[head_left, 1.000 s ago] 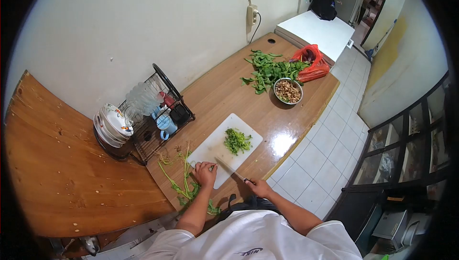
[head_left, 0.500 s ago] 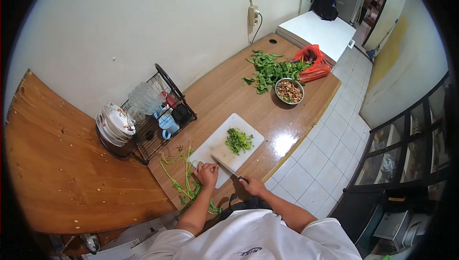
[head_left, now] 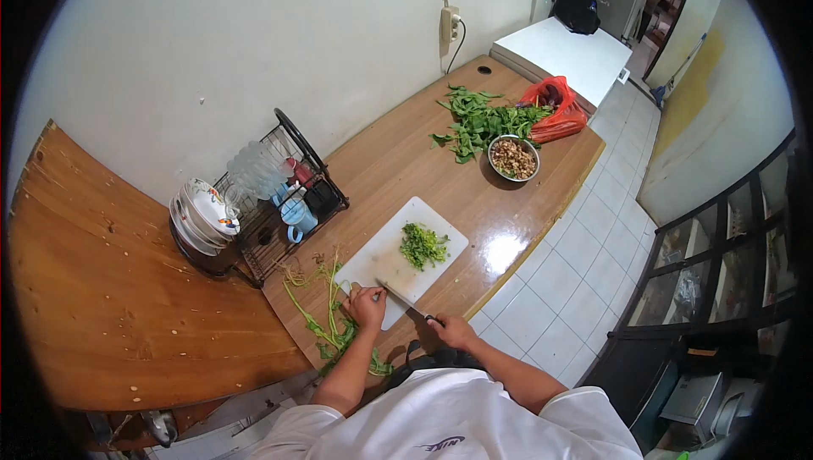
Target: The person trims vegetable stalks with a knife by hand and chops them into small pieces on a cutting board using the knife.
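My right hand (head_left: 455, 330) is closed round the handle of a knife (head_left: 406, 301), whose blade lies across the near part of a white cutting board (head_left: 449, 264). Just left of the blade tip, my left hand (head_left: 365, 305) has its fingers bent together over the board's left edge; what they pinch is mostly hidden. Chopped greens (head_left: 422, 245) sit in a heap on the board's far half. Long green stems with roots and leaves (head_left: 323, 325) lie on the wooden table beside my left hand.
A rack (head_left: 292, 181) with glasses and mugs stands by the wall, bowls (head_left: 205, 216) at its left. Farther back are leafy greens (head_left: 474, 124), a red plastic bag (head_left: 559, 124) and a metal bowl of chopped food (head_left: 513, 159). The table's right edge borders a tiled floor.
The knife and my right hand shift slightly between frames beside my left hand. My left hand stays at the board's edge, its fingers still bent. The heap of greens looks the same.
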A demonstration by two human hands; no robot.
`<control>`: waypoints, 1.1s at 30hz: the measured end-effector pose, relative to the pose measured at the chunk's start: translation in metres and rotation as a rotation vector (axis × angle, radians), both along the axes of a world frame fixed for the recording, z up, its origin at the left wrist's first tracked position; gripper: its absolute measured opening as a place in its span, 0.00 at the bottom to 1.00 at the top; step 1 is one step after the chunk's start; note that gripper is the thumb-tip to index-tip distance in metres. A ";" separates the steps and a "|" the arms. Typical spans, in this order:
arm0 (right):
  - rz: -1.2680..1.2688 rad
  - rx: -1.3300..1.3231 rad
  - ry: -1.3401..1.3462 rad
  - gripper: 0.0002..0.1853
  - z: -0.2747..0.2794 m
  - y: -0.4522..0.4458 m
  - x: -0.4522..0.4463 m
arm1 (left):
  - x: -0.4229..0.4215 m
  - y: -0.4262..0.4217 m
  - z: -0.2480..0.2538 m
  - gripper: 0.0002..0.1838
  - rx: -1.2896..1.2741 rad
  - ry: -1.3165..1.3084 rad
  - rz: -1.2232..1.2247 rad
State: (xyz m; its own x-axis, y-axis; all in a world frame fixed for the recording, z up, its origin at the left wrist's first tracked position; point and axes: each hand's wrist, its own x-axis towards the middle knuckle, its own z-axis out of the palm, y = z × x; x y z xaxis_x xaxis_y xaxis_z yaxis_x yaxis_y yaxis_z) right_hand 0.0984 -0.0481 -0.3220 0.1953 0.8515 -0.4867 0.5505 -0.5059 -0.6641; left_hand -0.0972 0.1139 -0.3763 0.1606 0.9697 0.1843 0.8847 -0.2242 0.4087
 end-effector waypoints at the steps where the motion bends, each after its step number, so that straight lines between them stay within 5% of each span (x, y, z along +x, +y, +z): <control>1: 0.001 0.003 0.002 0.25 -0.003 0.001 0.000 | 0.001 0.000 0.004 0.05 -0.038 -0.023 0.006; 12: 0.062 0.051 0.045 0.26 -0.005 -0.008 0.005 | 0.001 -0.004 0.004 0.06 -0.117 -0.052 0.099; 27: 0.043 0.050 0.116 0.26 -0.017 -0.012 0.005 | 0.000 0.001 0.020 0.06 -0.033 -0.001 -0.082; 33: 0.062 0.061 0.023 0.27 -0.037 -0.010 -0.002 | -0.002 0.003 0.006 0.10 -0.041 -0.199 -0.026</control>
